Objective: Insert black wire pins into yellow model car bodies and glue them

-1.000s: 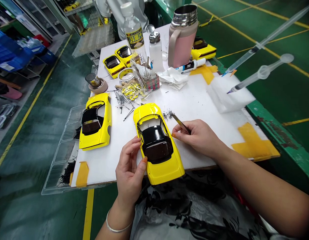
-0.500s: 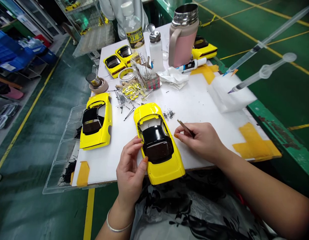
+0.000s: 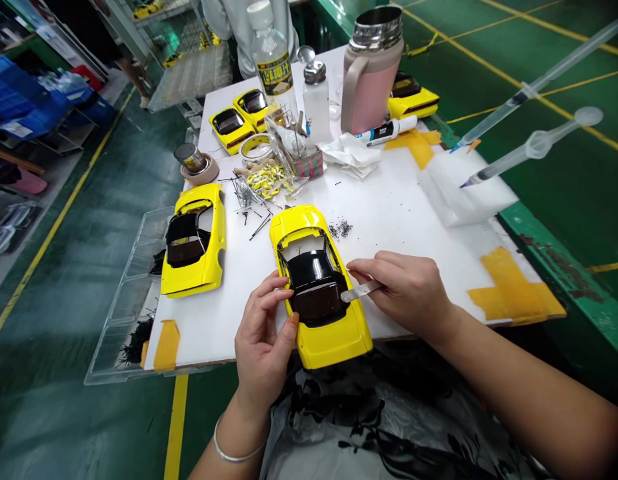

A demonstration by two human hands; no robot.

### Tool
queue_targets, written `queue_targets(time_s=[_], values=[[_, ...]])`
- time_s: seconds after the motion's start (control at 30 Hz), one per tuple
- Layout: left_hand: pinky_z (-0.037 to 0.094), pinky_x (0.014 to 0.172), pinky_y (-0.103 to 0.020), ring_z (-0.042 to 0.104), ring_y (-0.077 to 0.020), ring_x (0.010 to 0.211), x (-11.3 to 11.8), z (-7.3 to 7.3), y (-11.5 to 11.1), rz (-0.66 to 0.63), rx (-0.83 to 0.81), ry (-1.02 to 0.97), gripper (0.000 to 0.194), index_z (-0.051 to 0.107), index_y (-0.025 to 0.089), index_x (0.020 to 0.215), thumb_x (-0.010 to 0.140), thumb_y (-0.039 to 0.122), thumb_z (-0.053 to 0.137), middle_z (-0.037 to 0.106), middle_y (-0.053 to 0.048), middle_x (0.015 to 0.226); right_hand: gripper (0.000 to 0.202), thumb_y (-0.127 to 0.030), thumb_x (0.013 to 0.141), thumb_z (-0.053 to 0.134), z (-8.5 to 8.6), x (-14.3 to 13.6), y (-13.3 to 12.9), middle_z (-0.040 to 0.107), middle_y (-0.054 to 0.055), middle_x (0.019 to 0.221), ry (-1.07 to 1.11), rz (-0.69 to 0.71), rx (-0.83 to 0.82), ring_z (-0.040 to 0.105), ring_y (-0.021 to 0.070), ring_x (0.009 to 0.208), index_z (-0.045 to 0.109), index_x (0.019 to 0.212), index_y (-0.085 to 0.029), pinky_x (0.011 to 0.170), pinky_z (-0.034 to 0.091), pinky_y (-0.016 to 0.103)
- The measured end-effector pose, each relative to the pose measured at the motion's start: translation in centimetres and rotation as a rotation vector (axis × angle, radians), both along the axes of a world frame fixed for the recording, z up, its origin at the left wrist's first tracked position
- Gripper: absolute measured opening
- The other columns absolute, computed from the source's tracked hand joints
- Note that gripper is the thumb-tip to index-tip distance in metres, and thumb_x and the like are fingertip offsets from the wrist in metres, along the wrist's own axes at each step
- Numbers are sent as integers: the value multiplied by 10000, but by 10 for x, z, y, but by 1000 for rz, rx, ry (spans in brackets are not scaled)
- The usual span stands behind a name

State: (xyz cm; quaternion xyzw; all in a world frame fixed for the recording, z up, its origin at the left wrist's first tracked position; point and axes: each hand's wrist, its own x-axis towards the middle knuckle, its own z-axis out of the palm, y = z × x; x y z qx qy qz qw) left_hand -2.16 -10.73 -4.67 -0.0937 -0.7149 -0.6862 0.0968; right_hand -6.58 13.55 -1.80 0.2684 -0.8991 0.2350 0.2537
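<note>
A yellow model car body [image 3: 333,340] with a black roof and dark rear window lies on the white work board in front of me. My left hand [image 3: 266,320] steadies its left side, thumb and fingers closed on the edge. My right hand [image 3: 406,287] grips metal tweezers [image 3: 361,291], their flat rounded back end turned outward. That end touches or hovers just over the right edge of the dark rear window; which one I cannot tell. The tweezers' points are hidden in my hand. Tiny black bits [image 3: 341,229] lie beyond the car's right front.
Another yellow car body [image 3: 193,277] stands at left, beside a clear tray [image 3: 113,333] with black pieces. Behind are a bag of small yellow parts [image 3: 266,180], a bottle [image 3: 273,67], a pump bottle [image 3: 316,100] and a pink mug [image 3: 371,87]. Syringes [image 3: 513,157] stick into white foam [image 3: 459,187].
My right hand has turned and brought the tweezers' flat end left and down, from beside the car to its rear window edge. My left hand stays on the car body.
</note>
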Motion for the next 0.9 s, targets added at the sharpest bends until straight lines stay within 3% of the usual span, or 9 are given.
queue_targets(time_s=[0.6, 0.9], values=[[438, 1203, -463, 497, -278, 1431, 1, 1, -1, 0, -61, 21, 265, 716, 266, 1189, 946, 172, 670, 615, -105, 1377, 221, -114, 958, 567, 1, -1, 0, 639, 3, 659, -8, 6, 46, 580, 120, 582, 757, 858, -165, 553, 379, 258], [438, 1200, -423, 498, -259, 1429, -1, 1, -1, -4, -68, 17, 267, 719, 278, 1181, 947, 161, 667, 624, -91, 1361, 163, -79, 924, 622, 5, 1, 5, 687, 2, 685, -90, -15, -145, 620, 107, 596, 769, 918, -149, 573, 440, 231]])
